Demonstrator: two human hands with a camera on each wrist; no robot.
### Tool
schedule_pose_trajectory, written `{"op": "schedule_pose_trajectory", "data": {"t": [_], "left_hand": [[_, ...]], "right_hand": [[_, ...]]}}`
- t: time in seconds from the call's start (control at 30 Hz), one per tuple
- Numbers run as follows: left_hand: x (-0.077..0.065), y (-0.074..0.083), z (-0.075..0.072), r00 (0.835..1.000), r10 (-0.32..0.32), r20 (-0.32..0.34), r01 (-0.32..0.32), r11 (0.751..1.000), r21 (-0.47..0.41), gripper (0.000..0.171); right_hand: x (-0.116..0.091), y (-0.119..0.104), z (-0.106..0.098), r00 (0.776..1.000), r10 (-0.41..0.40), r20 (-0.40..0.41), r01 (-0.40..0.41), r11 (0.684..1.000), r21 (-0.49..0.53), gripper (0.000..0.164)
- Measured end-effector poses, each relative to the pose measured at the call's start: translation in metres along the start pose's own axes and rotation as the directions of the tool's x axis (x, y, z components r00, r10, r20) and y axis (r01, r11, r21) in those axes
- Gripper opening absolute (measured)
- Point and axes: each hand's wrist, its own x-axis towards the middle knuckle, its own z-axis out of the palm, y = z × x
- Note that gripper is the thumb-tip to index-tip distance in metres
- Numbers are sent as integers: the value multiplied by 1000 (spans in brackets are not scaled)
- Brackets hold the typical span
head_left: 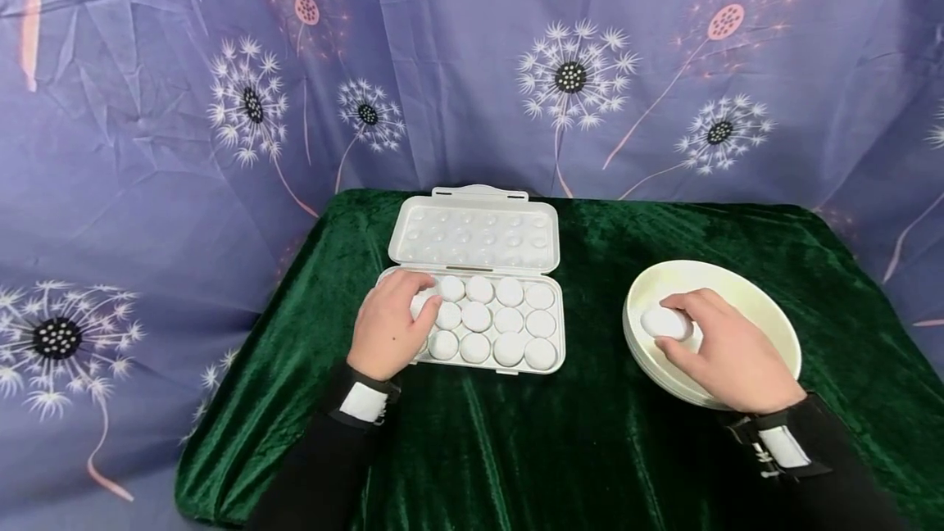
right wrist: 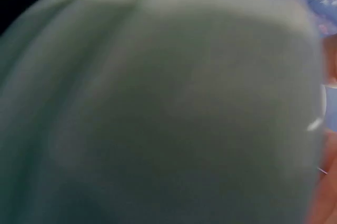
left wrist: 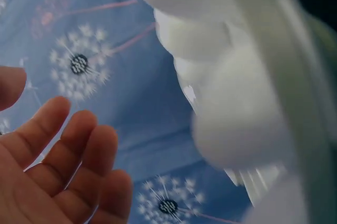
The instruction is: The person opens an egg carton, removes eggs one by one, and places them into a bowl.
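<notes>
In the head view a white plastic egg box [head_left: 564, 334] lies with its lid [head_left: 475, 232] tipped back, its base holding rows of white eggs [head_left: 476, 316]. My left hand [head_left: 391, 322] is over the box's left end, thumb and fingers spread about an egg [head_left: 419, 303] there. The left wrist view shows those fingers [left wrist: 105, 150] loosely bent, apart from the blurred eggs [left wrist: 237, 113]. At the right, my right hand [head_left: 737, 355] pinches a white egg [head_left: 664, 323] between thumb and fingers, inside the outline of a cream bowl [head_left: 774, 314]. The bowl's wall [right wrist: 184, 103] hides most of that hand in the right wrist view.
Dark green velvet cloth [head_left: 583, 433] covers the table, with a stretch of it between box and bowl. A purple curtain [head_left: 472, 64] with dandelion prints hangs behind and along the left side.
</notes>
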Motion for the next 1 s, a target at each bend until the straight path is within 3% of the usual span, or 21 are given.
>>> {"op": "schedule_pose_trajectory", "data": {"t": [0.2, 0.3, 0.43, 0.57, 0.8, 1.0], "left_hand": [[-5, -19, -7, 987, -127, 95, 121, 991, 61, 28], [-9, -24, -9, 968, -200, 148, 188, 978, 92, 30], [-12, -29, -5, 939, -268, 218, 247, 962, 119, 33], [-12, -33, 1, 922, -297, 249, 268, 953, 143, 34], [-11, -33, 8, 913, -303, 272, 254, 946, 200, 37], [-9, -31, 12, 908, -302, 292, 245, 945, 216, 36]], "right_hand": [[-2, 17, -3, 983, 56, 174, -53, 998, -22, 41], [0, 21, -2, 970, 71, 232, -64, 997, -39, 43], [2, 23, -2, 965, 73, 251, -59, 996, -63, 40], [5, 22, -1, 958, 56, 282, -44, 998, -51, 38], [4, 26, 9, 929, 76, 361, -62, 997, -51, 38], [1, 28, 12, 927, 91, 363, -76, 996, -55, 39]]}}
